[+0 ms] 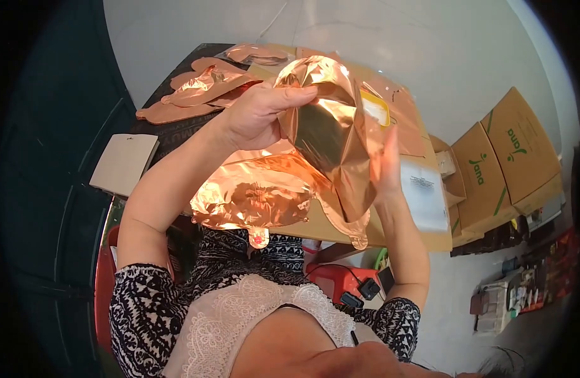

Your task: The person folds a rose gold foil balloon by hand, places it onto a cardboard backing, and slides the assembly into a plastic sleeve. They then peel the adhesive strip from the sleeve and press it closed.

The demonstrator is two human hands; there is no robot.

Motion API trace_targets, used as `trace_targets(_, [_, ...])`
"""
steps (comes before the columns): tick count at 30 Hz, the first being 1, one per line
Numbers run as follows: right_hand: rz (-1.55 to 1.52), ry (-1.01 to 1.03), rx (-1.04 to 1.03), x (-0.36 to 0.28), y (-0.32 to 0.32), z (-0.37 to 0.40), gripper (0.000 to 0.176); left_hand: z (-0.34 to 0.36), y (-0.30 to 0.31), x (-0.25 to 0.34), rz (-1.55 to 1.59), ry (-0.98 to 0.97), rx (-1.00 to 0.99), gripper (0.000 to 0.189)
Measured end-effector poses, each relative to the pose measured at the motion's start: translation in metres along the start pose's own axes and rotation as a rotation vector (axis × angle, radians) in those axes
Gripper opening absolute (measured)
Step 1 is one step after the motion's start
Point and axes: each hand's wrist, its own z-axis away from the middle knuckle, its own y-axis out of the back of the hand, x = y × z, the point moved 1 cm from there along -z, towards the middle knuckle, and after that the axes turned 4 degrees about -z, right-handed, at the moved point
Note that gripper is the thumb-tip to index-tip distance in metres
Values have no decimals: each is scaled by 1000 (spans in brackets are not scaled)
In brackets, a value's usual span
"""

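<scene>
A partly puffed rose-gold foil balloon hangs tilted in front of me, its tail end pointing down over the table edge. My left hand grips its upper left side, thumb across the front and fingers partly hidden behind the foil. Along its right edge is my right hand, fingers stretched upward against the foil and a little blurred. Below, another crumpled rose-gold foil balloon lies at the near table edge, its small tab with a red mark sticking out toward my lap.
Several flat foil balloons lie on the far left of the table. A white sheet and a yellow-edged packet are at the right. Cardboard boxes stand beyond the right side. A white box sits at the left.
</scene>
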Motion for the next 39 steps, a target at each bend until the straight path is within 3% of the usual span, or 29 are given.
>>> trace_targets(1, [-9,48,-45,-3,4,-4,61,2,1,-1,-3,6,17,32])
trace_targets(3, [-10,84,-16,-7,21,-21,27,3,-1,-1,-9,-7,77,31])
trace_targets(7, [-324,213,-61,-31,22,-26,13,10,-10,0,-22,-24,154,33])
trace_targets(10, [-329,356,-256,-60,19,-23,18,20,-18,-6,-217,-3,352,43])
trace_targets(12, [-353,413,-233,-74,18,-19,19,28,-8,-5,-548,117,112,50])
trace_targets(14, [-376,449,-241,-87,20,-14,21,32,-20,-13,-980,118,-62,47])
trace_targets(16, [-395,466,-282,-97,20,-7,22,42,-38,-35,-1082,-124,132,38])
trace_targets(18, [-325,535,-116,-103,8,0,18,51,-42,-48,-1104,-109,230,29])
trace_targets(20, [-330,556,10,-105,4,2,19,63,-38,-52,-1045,165,229,20])
trace_targets(21, [-366,541,-85,-104,7,-3,17,70,-43,-45,-1161,279,259,22])
trace_targets(24, [-286,492,-34,-90,44,-32,14,99,-34,-53,-1046,196,344,19])
trace_targets(27, [-68,355,118,-62,33,-58,14,131,-28,-55,-517,319,555,18])
trace_targets(30, [174,201,41,-21,39,-85,19,153,-21,-59,-316,284,750,22])
trace_targets(31, [171,148,102,-8,32,-90,21,155,-16,-69,-282,153,843,28])
trace_targets(34, [203,41,57,37,38,-118,25,165,-14,-58,-195,249,872,26])
trace_targets(38, [376,-137,45,68,45,-147,28,163,14,-76,-332,328,1023,18])
trace_targets(39, [411,-163,74,68,38,-145,29,161,18,-70,-413,453,1053,19])
